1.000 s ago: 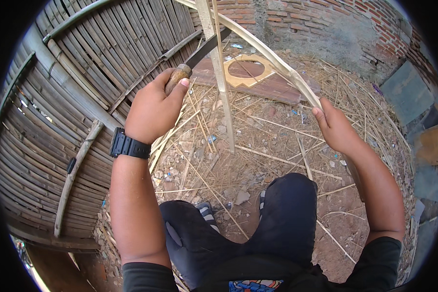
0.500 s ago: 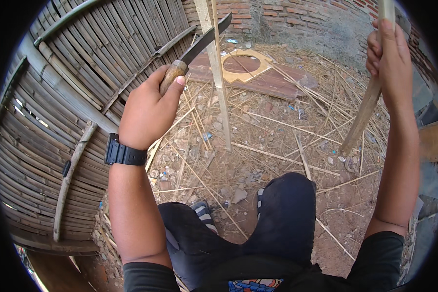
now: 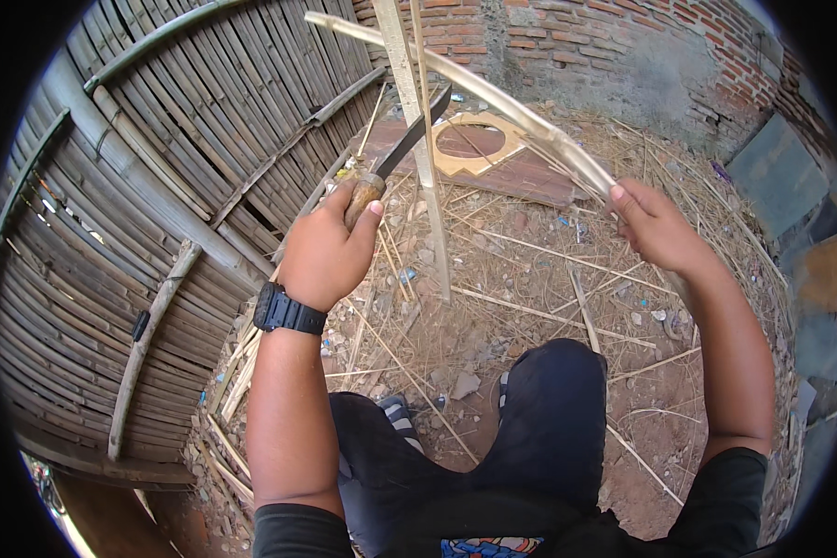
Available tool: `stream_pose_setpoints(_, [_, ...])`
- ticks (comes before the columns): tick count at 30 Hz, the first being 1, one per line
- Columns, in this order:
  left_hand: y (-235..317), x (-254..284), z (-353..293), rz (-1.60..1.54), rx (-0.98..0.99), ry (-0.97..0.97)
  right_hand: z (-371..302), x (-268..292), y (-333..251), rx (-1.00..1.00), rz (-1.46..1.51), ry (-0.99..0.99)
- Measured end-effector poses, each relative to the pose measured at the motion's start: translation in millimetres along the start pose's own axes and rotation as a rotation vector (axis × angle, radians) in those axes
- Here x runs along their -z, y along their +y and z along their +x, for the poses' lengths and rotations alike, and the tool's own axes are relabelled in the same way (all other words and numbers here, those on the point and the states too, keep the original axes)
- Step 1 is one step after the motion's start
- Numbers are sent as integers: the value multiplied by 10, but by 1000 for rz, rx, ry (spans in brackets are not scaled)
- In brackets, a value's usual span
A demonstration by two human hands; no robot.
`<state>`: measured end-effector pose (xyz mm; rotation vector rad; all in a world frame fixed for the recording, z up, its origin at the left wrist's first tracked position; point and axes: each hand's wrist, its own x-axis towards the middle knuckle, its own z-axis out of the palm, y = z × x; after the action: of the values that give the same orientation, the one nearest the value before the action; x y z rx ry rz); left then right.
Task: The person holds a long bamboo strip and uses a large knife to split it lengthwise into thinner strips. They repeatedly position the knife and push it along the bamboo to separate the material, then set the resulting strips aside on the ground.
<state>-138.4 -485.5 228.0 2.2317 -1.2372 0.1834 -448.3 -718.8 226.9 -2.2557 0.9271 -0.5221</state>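
Dark steel knife with a curved tip and brown wooden handle (image 3: pixel 400 154) is in the left hand (image 3: pixel 325 256), fingers wrapped round the handle, thumb against its near side. Blade points up and right, away from the body. It crosses a tall, narrow, pale wooden slat (image 3: pixel 431 214) where a thinner tan strip (image 3: pixel 420 56) runs alongside. Whether the blade is wedged between the two, cannot tell. Slat stands near upright, slight lean; whether its lower end touches ground, cannot tell.

Right hand (image 3: pixel 658 228) is clamped on one end of a long, pale, slightly bent wooden stick (image 3: pixel 498 95). Stick runs up-left from the fist, across the slat above the knife, far end out past it. Contact between stick and slat: cannot tell.

Black wristwatch (image 3: pixel 290 312) on left wrist. Knees in dark trousers (image 3: pixel 558 400) below the hands, striped footwear (image 3: pixel 400 418) partly visible between them.

Beyond the slat: flat reddish-brown board (image 3: pixel 539 183) on the ground, tan angular panel with a round hole (image 3: pixel 458 166) lying on it. Dirt around is littered with straw and thin pale strips. Weathered bamboo wall (image 3: pixel 149 121) at left, red brick wall (image 3: pixel 567 46) at back, grey flat sheets (image 3: pixel 777 177) at right.
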Motion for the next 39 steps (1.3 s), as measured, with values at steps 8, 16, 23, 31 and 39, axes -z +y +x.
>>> stream_pose_setpoints(8, [-147,-52,60,-45,32,12,-117,606,-859,338,432,701])
stream_pose_setpoints(16, [-148,-82,51,-28,-14,7,-81,-564,147,121,-343,103])
stream_pose_setpoints(23, [-275,-519,-63,-11,-5,53,-52,-657,470,66,-251,-61])
stream_pose_setpoints(31, [-243,-524,-22,-22,-9,60,-131,158,-164,-25,357,277])
stream_pose_setpoints(39, [-314,-568,92,-29,45,23,185,-33,62,269,196,544])
